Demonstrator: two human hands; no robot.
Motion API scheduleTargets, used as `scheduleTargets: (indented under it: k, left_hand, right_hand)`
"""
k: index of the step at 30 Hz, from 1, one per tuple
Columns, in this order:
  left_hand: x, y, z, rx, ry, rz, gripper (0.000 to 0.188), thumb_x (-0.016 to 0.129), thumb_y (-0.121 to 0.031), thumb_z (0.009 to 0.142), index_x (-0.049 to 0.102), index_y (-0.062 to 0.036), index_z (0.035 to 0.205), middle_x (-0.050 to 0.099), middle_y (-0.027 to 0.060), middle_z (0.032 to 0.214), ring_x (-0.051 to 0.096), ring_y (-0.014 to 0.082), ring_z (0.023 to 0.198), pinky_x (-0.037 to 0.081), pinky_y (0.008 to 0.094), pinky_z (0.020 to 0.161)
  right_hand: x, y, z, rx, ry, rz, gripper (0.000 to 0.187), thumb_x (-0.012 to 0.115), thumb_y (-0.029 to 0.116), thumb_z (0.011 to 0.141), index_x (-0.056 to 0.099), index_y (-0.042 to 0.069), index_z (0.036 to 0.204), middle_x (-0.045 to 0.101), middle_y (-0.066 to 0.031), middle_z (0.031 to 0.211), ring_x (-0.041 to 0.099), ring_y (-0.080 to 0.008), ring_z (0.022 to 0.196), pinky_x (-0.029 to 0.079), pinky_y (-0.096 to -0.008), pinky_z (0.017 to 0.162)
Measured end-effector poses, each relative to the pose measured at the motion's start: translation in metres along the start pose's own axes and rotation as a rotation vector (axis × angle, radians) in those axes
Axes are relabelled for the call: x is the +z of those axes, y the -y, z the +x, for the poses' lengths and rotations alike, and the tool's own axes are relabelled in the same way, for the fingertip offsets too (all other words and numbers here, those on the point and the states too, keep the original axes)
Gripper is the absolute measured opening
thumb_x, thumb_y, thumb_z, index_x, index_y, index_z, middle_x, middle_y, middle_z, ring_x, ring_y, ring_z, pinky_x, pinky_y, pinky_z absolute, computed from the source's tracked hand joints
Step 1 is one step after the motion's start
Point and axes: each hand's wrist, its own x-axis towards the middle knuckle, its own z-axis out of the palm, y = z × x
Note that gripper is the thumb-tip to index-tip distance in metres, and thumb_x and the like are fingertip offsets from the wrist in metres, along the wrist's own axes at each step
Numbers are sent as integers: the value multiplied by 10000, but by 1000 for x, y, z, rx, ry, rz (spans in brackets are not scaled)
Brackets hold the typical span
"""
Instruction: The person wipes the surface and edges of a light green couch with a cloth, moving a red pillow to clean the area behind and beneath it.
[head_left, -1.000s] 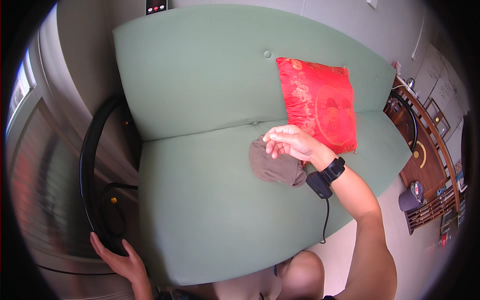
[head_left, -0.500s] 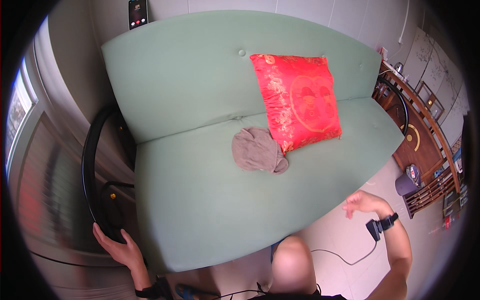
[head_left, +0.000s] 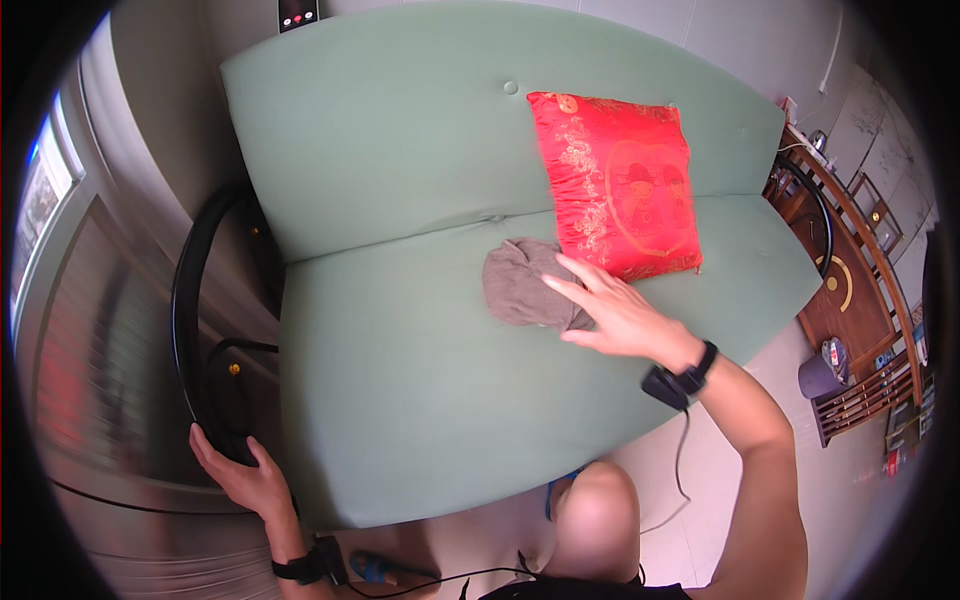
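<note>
A crumpled grey-brown cloth (head_left: 525, 282) lies on the seat of the green sofa (head_left: 400, 400). Over its right side reaches my right hand (head_left: 625, 315), fingers apart; whether they touch the fabric I cannot tell. Behind the cloth, a shiny red cushion (head_left: 625, 190) with gold patterns leans against the backrest. At the lower left, my left hand (head_left: 245, 480) grips the curved black armrest (head_left: 182, 320), thumb on one side and fingers on the other. Both wrists wear black straps with small devices and cables.
A phone (head_left: 298, 14) stands behind the backrest at the top left. To the right are a brown wooden table (head_left: 858, 320) and a dark bin (head_left: 824, 372). My bent knee (head_left: 597, 515) is close to the sofa's front edge. A glazed door (head_left: 100, 330) borders the left.
My right hand has moved from beyond the sofa's front edge, up and left, to the cloth, its fingers spreading. My left hand stays on the armrest. The view has shifted slightly.
</note>
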Motion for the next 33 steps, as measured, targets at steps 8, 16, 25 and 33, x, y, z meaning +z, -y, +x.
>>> scheduleTargets:
  k: [8, 16, 25, 33]
  left_hand:
    - [3, -4, 1, -1, 8, -13, 722, 633, -30, 840, 307, -24, 1485, 365, 214, 1494, 373, 404, 1369, 334, 464, 1119]
    - [1, 1, -1, -3, 26, 5, 706, 613, -54, 860, 295, 5, 1487, 349, 233, 1504, 354, 408, 1386, 294, 471, 1143]
    - [3, 0, -1, -33, 26, 10, 669, 591, -46, 889, 293, 19, 1484, 349, 211, 1515, 342, 382, 1400, 265, 451, 1167]
    - [6, -1, 0, 32, -14, 49, 680, 621, -45, 868, 320, 7, 1475, 376, 220, 1491, 381, 393, 1375, 321, 450, 1132]
  right_hand:
    - [89, -63, 134, 203, 231, 27, 698, 670, 253, 819, 397, 212, 1460, 343, -184, 1509, 389, -418, 1351, 390, -489, 1078]
    - [83, -96, 208, 241, -198, -96, 577, 669, 93, 774, 511, 131, 1328, 555, -140, 1283, 503, -336, 1243, 450, -460, 997]
    - [111, -116, 233, 282, -8, -80, 537, 613, 115, 779, 543, 164, 1309, 544, -93, 1282, 491, -317, 1249, 444, -449, 1007]
    - [108, -64, 161, 33, 29, 68, 543, 603, 62, 746, 583, 169, 1278, 565, -103, 1194, 526, -347, 1126, 464, -472, 952]
